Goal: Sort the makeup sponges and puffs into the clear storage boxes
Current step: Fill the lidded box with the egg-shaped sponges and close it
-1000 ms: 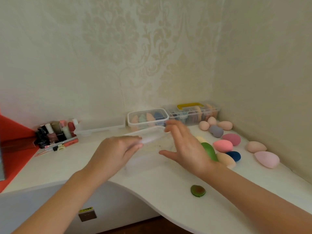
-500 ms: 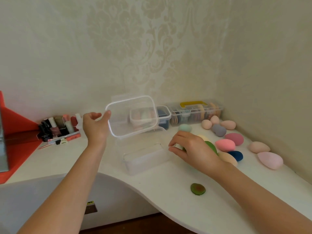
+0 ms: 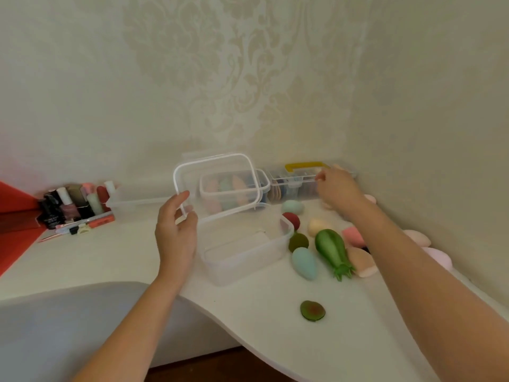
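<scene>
My left hand [image 3: 176, 232] holds a clear lid [image 3: 217, 186] by its left edge, tilted up above an open clear box [image 3: 245, 249] on the white desk. My right hand [image 3: 337, 188] reaches to the long clear case with a yellow handle [image 3: 305, 175] at the back wall; its fingertips touch the case's front rim. A second clear box [image 3: 234, 188] with sponges inside stands behind the lid. Loose sponges lie right of the open box: a light blue one [image 3: 304, 263], a green eggplant-shaped one [image 3: 332, 249], a dark red one [image 3: 292, 219], an olive one [image 3: 298, 241], pink ones [image 3: 354, 235].
A flat avocado-shaped puff [image 3: 312, 311] lies near the desk's front edge. Nail polish bottles and cosmetics [image 3: 74, 205] crowd the back left beside a red object [image 3: 13, 216]. A shallow clear tray [image 3: 135, 202] sits by the wall. More pink sponges [image 3: 438, 257] lie along the right wall.
My right hand left the sponges beside the open box and moved back to the yellow-handled case. My left hand keeps the lid raised, now lower and nearer the box.
</scene>
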The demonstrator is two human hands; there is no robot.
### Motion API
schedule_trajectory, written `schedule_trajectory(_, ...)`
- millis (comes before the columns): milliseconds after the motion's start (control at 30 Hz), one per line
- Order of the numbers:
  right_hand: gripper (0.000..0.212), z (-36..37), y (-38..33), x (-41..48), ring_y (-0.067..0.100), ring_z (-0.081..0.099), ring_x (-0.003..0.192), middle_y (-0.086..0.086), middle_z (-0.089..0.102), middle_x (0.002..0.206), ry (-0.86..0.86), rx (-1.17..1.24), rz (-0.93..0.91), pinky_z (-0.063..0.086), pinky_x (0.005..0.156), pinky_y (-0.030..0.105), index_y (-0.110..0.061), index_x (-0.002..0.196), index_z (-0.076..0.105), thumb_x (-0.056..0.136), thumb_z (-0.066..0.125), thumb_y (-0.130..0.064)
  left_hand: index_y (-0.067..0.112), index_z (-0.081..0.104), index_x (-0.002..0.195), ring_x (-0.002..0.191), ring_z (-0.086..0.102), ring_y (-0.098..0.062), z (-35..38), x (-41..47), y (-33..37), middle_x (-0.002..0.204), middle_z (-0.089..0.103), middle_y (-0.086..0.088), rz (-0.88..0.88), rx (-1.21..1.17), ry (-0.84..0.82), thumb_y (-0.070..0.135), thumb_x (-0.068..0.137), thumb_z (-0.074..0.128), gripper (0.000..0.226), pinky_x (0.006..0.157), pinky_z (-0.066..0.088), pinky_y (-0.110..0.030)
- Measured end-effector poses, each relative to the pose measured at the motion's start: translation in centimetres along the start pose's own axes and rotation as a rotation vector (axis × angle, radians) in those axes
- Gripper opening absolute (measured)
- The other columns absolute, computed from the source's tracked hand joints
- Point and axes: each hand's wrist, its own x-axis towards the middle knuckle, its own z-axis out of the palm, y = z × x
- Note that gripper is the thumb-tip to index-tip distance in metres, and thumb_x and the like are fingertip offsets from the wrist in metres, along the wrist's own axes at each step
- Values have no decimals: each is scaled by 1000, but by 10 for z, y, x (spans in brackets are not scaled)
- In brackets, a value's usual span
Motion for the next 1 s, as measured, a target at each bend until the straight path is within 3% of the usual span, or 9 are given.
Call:
schedule_trajectory(100, 37, 16, 20, 25, 30, 48, 124, 18, 49, 138, -60, -114, 80, 37, 105, 36, 0, 130, 49, 98, 36, -11, 39, 58, 114, 111, 54, -19, 3, -5, -4, 124, 54, 0, -4, -79, -30, 6, 91, 52, 41, 83, 46, -17)
schedule_trajectory(200, 46, 35, 33, 36, 31, 30, 137, 16, 25, 153, 27, 15, 20, 24, 114, 41, 1, 141, 35, 95, 40, -6, 42, 57, 111, 109, 55, -19, 4, -5, -6, 122, 56, -2, -12, -87, -46, 5, 90, 52, 43, 83, 46, -21)
schedule_trajectory(300, 54, 53, 45, 49, 36, 30, 136, 19, 27, 148, 90, 96, -44, 25, 114, 44, -2, 139, 36, 87, 48, 3, 44, 58, 107, 108, 57, -16, 3, -5, -7, 120, 58, 2, -27, -106, -63, 3, 91, 51, 45, 86, 48, -26)
schedule_trajectory(467, 66, 65, 60, 65, 27, 44, 125, 11, 35, 141, 126, 130, 7, 34, 99, 25, -8, 139, 34, 79, 56, 6, 35, 59, 111, 106, 57, -14, 2, -5, -8, 113, 58, 13, -53, -122, -84, 1, 89, 52, 41, 84, 49, -23)
schedule_trajectory(567, 50, 57, 53, 57, 35, 42, 127, 19, 36, 143, 78, -15, -16, 35, 107, 38, -2, 132, 43, 84, 56, -1, 31, 61, 105, 102, 58, -15, 2, -5, -7, 104, 61, 11, -62, -143, -85, -1, 87, 54, 37, 83, 50, -27)
schedule_trajectory(633, 36, 40, 35, 45, 38, 49, 118, 25, 48, 131, 113, -10, -3, 40, 97, 41, 2, 123, 47, 90, 53, -12, 31, 62, 102, 102, 59, -19, 2, -5, -7, 105, 63, 4, -57, -141, -91, -1, 87, 56, 36, 86, 49, -33)
schedule_trajectory(733, 36, 4, -5, 23, 32, 56, 106, 15, 58, 119, 180, 153, -15, 45, 86, 37, -4, 122, 48, 91, 55, -21, 29, 63, 102, 96, 59, -18, 1, -5, -7, 104, 63, -6, -53, -145, -87, 0, 86, 58, 34, 78, 47, -18)
schedule_trajectory(900, 27, -26, -76, -40, 10, 59, 74, -7, 62, 93, -310, 405, -388, 52, 68, 26, -23, 107, 66, 81, 71, -18, 26, 62, 106, 96, 63, -9, 1, -9, -1, 98, 64, 11, -87, -180, -112, -3, 85, 56, 36, 65, 46, -7)
schedule_trajectory(1000, 28, -6, -94, -58, 8, 59, 71, -10, 60, 83, -486, 281, -493, 49, 67, 20, -22, 105, 67, 78, 75, -17, 27, 60, 110, 86, 61, -3, -1, -12, 2, 102, 67, 4, -128, -193, -164, -1, 84, 57, 39, 56, 41, -8)
